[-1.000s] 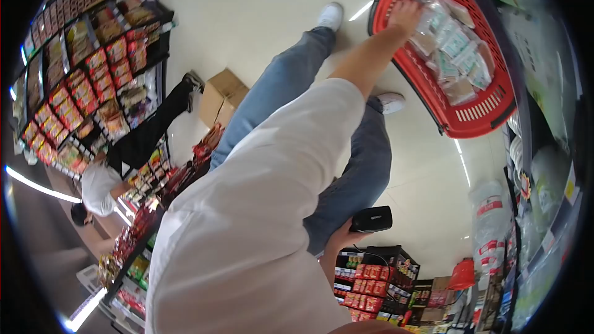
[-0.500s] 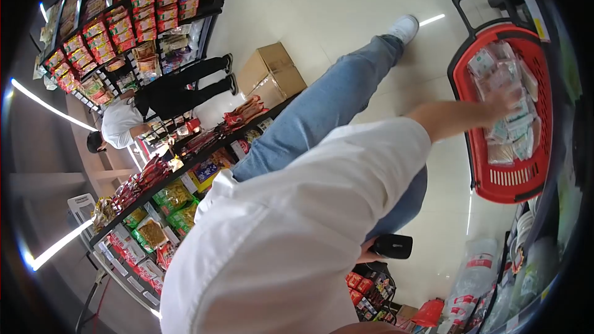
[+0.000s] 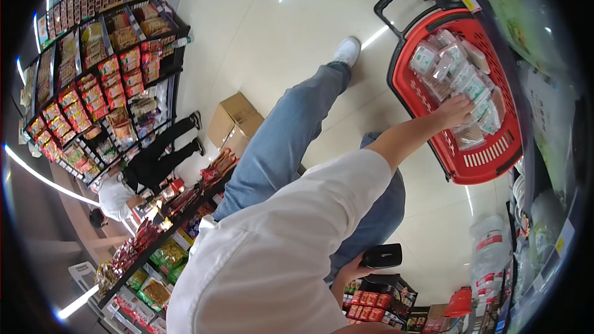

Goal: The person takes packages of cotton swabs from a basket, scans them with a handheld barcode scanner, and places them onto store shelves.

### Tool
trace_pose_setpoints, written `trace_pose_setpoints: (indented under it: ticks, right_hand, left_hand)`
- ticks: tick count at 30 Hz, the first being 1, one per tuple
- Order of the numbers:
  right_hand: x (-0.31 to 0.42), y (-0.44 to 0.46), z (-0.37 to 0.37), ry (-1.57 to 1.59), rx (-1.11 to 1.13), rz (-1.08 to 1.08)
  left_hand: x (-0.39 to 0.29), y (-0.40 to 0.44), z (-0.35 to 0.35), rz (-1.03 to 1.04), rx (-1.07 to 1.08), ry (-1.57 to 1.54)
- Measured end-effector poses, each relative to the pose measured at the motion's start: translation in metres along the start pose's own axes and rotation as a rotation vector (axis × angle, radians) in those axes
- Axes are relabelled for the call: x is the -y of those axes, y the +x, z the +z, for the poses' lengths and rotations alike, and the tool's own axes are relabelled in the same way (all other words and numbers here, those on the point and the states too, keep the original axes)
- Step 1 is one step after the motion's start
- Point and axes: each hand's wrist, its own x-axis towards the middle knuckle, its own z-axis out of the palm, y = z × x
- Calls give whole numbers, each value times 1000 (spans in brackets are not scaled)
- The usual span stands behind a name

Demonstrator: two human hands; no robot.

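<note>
While the right hand (image 3: 351,269) clasps a device (image 3: 382,256), the left (image 3: 455,111) touches packets (image 3: 473,86), grip unclear.

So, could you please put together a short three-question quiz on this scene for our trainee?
1. Multiple choice: where is the outstretched hand?
A) at a white bucket
B) at the packets in the red basket
C) in a jeans pocket

2. True or false: the other hand is holding nothing.

3. Short answer: what brown object sits on the floor between the nearer jeans leg and the person in black trousers?

Key:
1. B
2. False; it holds a black device.
3. A cardboard box.
</note>
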Motion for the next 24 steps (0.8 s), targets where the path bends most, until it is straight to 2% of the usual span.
trace_pose_setpoints:
  ticks: [1,2,5,9,13,18,20,21,23,24]
  right_hand:
    - [4,0,2,13,24,62]
    - [1,-1,3,-28,-7,32]
    - [-9,-5,3,5,-38,23]
    - [-7,-4,1,-44,-28,25]
    - [-11,-9,-2,28,-24,-3]
    - [23,-15,-11,19,49,-14]
    - [25,-19,-17,-26,64,-44]
    - [22,-21,-18,-19,61,-52]
    - [20,-24,-19,6,65,-92]
    - [17,-26,-21,16,60,-99]
  left_hand:
    - [-4,-1,-4,-77,-34,-22]
    - [-9,-1,-9,-91,50,-22]
    - [-21,2,-2,-126,94,-13]
    - [-26,5,-2,-76,189,-70]
    - [-20,8,-55,-8,461,25]
    - [-23,11,-105,-40,480,-91]
    - [-27,13,-139,31,449,-269]
    - [-29,16,-157,32,440,-261]
    - [-31,24,-192,-50,488,-487]
    - [-32,23,-205,-39,396,-519]
